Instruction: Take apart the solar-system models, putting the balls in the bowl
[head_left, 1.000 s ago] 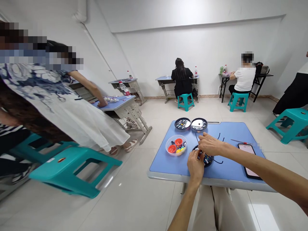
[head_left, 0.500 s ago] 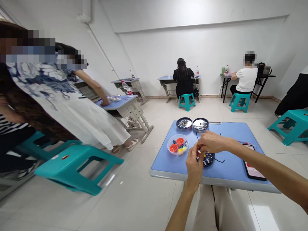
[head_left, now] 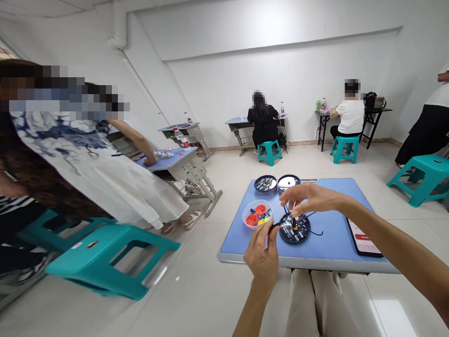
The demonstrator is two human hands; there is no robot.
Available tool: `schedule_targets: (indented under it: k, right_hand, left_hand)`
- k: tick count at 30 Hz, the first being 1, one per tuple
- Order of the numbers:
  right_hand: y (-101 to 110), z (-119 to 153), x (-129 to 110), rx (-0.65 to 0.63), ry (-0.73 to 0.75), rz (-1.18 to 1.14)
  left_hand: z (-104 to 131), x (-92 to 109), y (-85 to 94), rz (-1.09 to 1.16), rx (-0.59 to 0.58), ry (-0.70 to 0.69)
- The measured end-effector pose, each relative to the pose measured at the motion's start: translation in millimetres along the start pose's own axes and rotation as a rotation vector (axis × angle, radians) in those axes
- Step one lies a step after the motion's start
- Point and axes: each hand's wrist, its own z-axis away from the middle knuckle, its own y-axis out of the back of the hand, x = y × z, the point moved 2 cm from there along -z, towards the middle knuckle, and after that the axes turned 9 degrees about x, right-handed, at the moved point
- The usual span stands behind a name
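Over the near edge of the blue table my left hand (head_left: 262, 252) is closed, with thumb and fingers pinching the end of a thin black rod (head_left: 277, 224). My right hand (head_left: 308, 199) reaches in from the right, thumb and fingertips closed on a dark upright piece with thin bent arms (head_left: 317, 232) spreading from it. Beneath both lies a round black disc (head_left: 295, 237) printed with small coloured marks. Just left of the hands, a clear round tub (head_left: 244, 214) holds red cups, yellow balls and small dark parts.
Two round black-rimmed dishes (head_left: 265, 184) sit at the far side of the blue table (head_left: 238, 243). A phone (head_left: 365, 238) lies at the right. Teal stools (head_left: 101, 262) stand on the floor to the left and right. Other people are standing at the sides and sitting at tables.
My hands have moved apart: the left came down and leftward, while the right stays above the disc, which shows more now. The whole view has shifted slightly.
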Motion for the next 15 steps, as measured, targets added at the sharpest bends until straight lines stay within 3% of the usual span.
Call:
schedule_targets:
  k: [2, 5, 9, 13, 15]
  right_hand:
    - [-7, 15, -1, 0.117, -0.016, -0.042]
    - [-37, 40, 4, 0.276, -0.037, -0.08]
    - [-82, 75, 13, 0.531, -0.015, -0.096]
    - [-124, 110, 17, 0.659, -0.053, -0.061]
    - [-141, 124, 16, 0.731, -0.1, -0.077]
  left_hand:
    - [-3, 7, 7.4, 0.033, -0.046, 0.119]
    - [-3, 19, 17.2, 0.078, -0.146, 0.221]
    - [2, 35, 35.0, 0.146, -0.292, 0.277]
    - [15, 50, 56.5, 0.231, -0.494, 0.307]
    - [25, 58, 67.5, 0.265, -0.523, 0.325]
